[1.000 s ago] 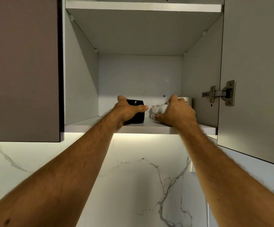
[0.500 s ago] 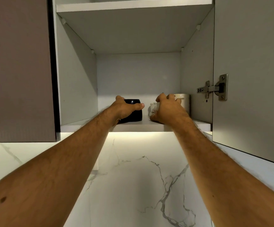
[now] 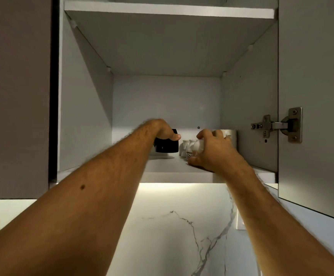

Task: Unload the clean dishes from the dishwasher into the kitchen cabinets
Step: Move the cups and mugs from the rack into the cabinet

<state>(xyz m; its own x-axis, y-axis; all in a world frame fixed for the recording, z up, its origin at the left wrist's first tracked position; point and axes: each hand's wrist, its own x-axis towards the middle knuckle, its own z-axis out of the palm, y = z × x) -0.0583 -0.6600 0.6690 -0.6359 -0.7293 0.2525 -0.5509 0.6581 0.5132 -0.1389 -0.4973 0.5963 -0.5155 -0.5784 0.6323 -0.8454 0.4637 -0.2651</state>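
Note:
Both arms reach up into an open wall cabinet. My left hand (image 3: 162, 130) grips the top of a black mug (image 3: 167, 146) that stands on the lower shelf (image 3: 172, 172). To its right, my right hand (image 3: 214, 150) is curled around a small white cup (image 3: 196, 145), one of several small white cups (image 3: 184, 148) grouped mid-shelf. A larger white mug (image 3: 231, 136) stands behind that hand at the shelf's right back; the hand hides most of it.
The cabinet door (image 3: 313, 96) hangs open on the right, with a metal hinge (image 3: 277, 125). An upper shelf (image 3: 168, 10) spans the top. A closed dark cabinet door (image 3: 14, 96) is at left. A marble backsplash (image 3: 182, 236) lies below, lit from under the cabinet.
The view has tilted up and moved closer. My left hand has pushed the black mug further back on the shelf. My right hand has shifted slightly right over the white cups.

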